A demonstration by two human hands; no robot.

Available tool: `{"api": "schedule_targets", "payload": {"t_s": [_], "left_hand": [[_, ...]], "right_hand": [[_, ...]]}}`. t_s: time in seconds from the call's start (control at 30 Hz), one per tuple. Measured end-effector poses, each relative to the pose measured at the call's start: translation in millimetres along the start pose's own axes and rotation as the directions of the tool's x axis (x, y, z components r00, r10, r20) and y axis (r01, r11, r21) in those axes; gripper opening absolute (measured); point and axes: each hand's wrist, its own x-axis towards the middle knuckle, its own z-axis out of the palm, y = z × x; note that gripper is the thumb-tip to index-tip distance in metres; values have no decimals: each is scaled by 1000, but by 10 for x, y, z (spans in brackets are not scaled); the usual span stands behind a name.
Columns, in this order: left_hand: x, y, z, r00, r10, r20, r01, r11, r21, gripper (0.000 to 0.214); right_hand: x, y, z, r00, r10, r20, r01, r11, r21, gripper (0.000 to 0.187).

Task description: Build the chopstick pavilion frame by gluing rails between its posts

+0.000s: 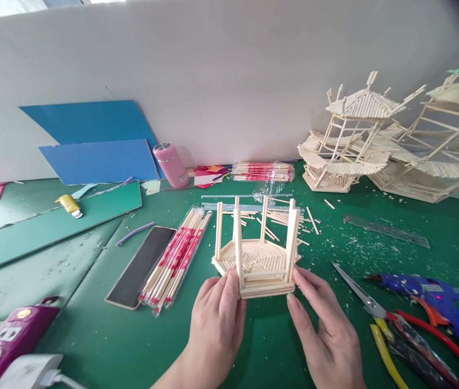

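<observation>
Between my two hands is a small wooden stick model (258, 262), a hexagonal base of glued sticks with several upright posts and a low rail along its near side. My left hand (218, 324) pinches its near left corner, thumb and fingers closed on the base. My right hand (326, 329) grips the near right corner between thumb and index finger. Behind the model lie loose cut sticks (281, 219) and clear glue sticks (249, 207). Left of it are wrapped bundles of chopsticks (176, 259), partly over a dark phone (142, 267).
At right lie scissors (369, 302), yellow-handled pliers (387, 346), a blue glue gun (427, 292) and a clear ruler (387, 229). Stick pavilions (354, 140) stand behind. A pink bottle (171, 166), blue boards (99, 159) and a purple power strip (14, 335) are at left.
</observation>
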Motion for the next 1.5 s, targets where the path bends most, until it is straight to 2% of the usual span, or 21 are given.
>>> {"api": "schedule_targets", "payload": {"t_s": [1.03, 1.2, 1.5], "left_hand": [[4, 13, -13, 1000, -5, 4, 4, 1000, 24, 31], [-17, -17, -12, 997, -74, 20, 75, 997, -16, 28], [-12, -32, -6, 986, -160, -40, 158, 987, -36, 30]], "right_hand": [[-4, -17, 10, 1000, 17, -25, -17, 1000, 13, 40], [-19, -13, 36, 999, 44, 5, -44, 999, -5, 44], [-22, 12, 49, 998, 67, 13, -67, 997, -49, 43]]}}
